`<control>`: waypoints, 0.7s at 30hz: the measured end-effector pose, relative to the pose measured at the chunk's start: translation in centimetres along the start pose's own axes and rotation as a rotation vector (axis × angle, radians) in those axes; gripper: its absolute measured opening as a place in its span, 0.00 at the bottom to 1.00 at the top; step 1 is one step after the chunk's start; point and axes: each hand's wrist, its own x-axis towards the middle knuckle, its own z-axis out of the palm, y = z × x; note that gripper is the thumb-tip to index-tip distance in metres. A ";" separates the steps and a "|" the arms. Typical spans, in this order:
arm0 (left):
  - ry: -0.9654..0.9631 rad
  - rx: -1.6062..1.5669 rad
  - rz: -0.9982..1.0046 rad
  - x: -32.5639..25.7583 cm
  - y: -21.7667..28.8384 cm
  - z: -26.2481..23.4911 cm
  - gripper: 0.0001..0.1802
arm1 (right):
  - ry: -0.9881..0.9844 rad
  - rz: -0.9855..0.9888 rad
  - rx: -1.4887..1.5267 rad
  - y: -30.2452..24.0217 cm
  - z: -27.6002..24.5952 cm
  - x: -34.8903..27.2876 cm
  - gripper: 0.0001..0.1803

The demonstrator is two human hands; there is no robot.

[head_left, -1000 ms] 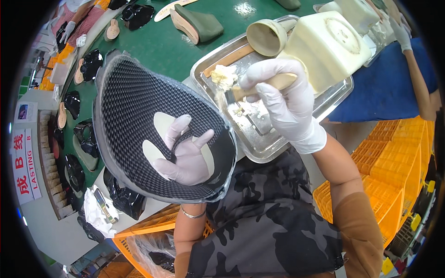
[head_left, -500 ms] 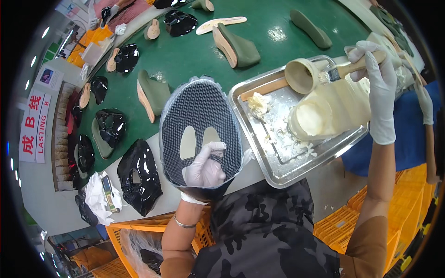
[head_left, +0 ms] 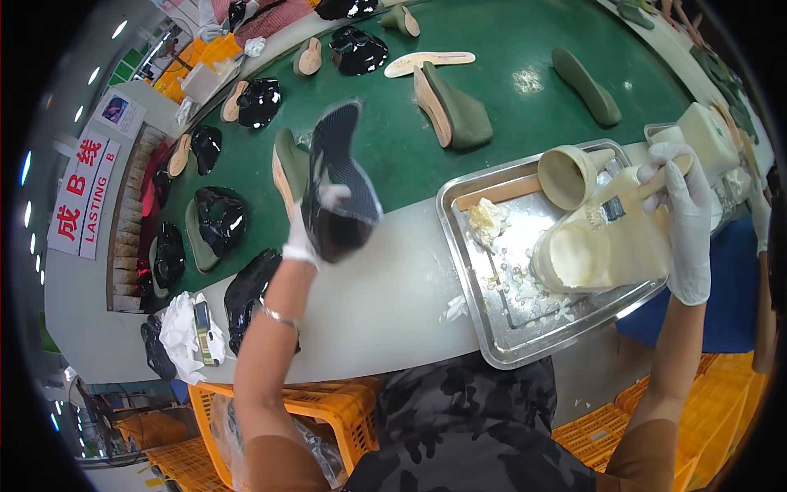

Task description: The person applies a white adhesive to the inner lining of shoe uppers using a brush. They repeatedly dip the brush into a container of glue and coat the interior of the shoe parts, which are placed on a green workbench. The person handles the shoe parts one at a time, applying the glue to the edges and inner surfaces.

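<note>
My gloved left hand grips a black shoe upper, a glossy piece with grey mesh lining, now tilted on edge above the table; some fingertips show through it. My gloved right hand is closed around the handle of a brush. Its bristles hang over a cream plastic container of white paste. Beside that lies a beige cup with a handle. Both rest in a metal tray spattered with white bits. Behind the upper stands a green shoe last with an insole.
On the green conveyor belt sit more green lasts and several black uppers. Crumpled white paper and another upper lie on the near left table. An orange crate stands below. Another person's gloved hand is at the right.
My left hand has turned the upper from lining-up to edge-on and moved it left and away from me. My right hand has lowered the brush over the paste container.
</note>
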 end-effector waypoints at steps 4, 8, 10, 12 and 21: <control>0.317 -0.092 -0.013 6.8 2.9 -2.9 0.13 | -0.010 -0.009 0.028 -0.3 0.4 -0.1 0.10; 0.562 1.111 0.274 10.7 4.2 -4.6 0.15 | -0.003 0.009 0.049 -0.6 0.5 -0.2 0.10; 0.615 1.180 0.131 11.8 4.5 -4.4 0.15 | -0.026 0.023 0.062 -0.7 0.5 -0.2 0.10; 0.681 1.482 0.215 12.2 4.4 -3.9 0.16 | -0.071 0.034 0.075 -0.7 0.5 -0.1 0.10; 0.623 1.801 0.025 11.1 3.6 -2.7 0.15 | -0.049 0.028 0.068 -0.5 0.8 0.1 0.09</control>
